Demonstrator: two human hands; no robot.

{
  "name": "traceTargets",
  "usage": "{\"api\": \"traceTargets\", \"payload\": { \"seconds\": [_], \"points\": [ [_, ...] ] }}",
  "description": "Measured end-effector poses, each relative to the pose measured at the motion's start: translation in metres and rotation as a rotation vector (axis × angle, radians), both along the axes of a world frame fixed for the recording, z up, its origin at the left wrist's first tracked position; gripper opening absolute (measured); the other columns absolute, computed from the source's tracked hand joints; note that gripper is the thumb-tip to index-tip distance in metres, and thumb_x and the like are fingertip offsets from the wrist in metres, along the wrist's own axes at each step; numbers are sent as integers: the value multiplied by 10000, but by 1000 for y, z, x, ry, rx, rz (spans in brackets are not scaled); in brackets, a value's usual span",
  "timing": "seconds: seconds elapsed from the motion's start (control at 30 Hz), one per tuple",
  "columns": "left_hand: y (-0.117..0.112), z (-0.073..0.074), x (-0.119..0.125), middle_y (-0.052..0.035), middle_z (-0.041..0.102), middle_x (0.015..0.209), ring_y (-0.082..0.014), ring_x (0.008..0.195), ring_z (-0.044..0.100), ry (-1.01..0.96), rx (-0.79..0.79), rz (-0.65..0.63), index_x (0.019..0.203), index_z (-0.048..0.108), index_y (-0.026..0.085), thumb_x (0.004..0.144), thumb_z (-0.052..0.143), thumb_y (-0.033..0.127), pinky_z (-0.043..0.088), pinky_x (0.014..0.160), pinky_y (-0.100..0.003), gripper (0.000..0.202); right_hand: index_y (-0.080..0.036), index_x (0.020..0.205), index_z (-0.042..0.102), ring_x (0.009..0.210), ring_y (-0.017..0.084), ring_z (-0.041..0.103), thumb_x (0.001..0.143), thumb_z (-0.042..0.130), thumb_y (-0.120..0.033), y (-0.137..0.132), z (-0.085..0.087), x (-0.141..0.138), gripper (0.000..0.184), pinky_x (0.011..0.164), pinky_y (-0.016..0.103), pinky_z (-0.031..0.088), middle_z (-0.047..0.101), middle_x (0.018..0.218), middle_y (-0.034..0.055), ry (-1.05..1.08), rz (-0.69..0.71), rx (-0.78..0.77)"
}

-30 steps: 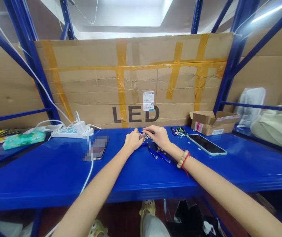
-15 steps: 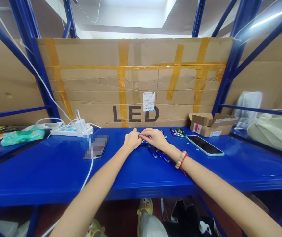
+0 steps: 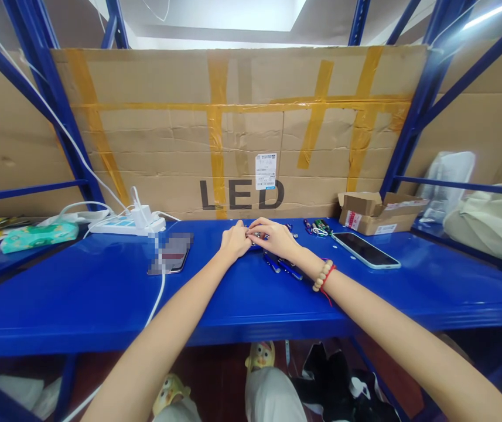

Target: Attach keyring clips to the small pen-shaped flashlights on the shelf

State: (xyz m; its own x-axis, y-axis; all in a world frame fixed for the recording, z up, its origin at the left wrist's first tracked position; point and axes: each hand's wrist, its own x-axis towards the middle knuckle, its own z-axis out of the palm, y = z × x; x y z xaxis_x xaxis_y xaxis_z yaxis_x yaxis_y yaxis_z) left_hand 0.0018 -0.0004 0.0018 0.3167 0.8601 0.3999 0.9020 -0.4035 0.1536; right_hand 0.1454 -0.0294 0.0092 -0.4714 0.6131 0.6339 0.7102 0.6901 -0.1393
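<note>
Right hand (image 3: 276, 239) beside left hand (image 3: 234, 241) — cardboard (image 3: 167, 146) reads "LED" — label (image 3: 266, 171) illegible.

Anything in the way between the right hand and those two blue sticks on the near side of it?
Nothing visible: the two blue sticks lie on the blue table close to the right hand. What the hand covers is hidden.

Small parts (image 3: 292, 271) on table (image 3: 255, 305), power strip (image 3: 119, 225) left, box (image 3: 369, 221) right, phone (image 3: 366, 251) before box, cardboard panel (image 3: 167, 146) behind.
</note>
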Motion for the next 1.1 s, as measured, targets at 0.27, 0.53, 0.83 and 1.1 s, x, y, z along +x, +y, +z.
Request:
{"api": "traceTargets", "payload": {
  "seconds": [0.27,0.53,0.83,1.1],
  "points": [
    [4,-3,0,-35,535,916,-187,837,551,-28,8,23,878,637,240,834,320,356,382,640,-273,341,-214,951,618,664,69,546,837,451,-278,-1,2,-2,212,610,190,381,596,1007,4,3,-25,-10],
    [9,-7,1,-47,538,896,-182,790,563,-92,14,103,763,654,211,873,177,487,386,668,-285,561,-258,963,636,810,138,566,820,469,-249,16,-2,22,220,632,225,377,600,1003,10,-100,-313,-108],
    [3,-3,4,-21,525,855,-136,808,542,-14,68,-98,747,597,196,890,203,452,381,632,-234,491,-245,941,666,1024,233,464,812,510,-334,17,-4,22,221,808,363,350,555,1067,74,-265,-309,-214],
    [3,-5,6,-30,522,935,-129,810,548,85,143,-150,819,594,197,893,238,405,395,658,-234,419,-237,865,674,999,216,474,785,555,-314,16,-4,20,163,785,334,346,569,1037,60,-252,-316,-186]
  ]
}}
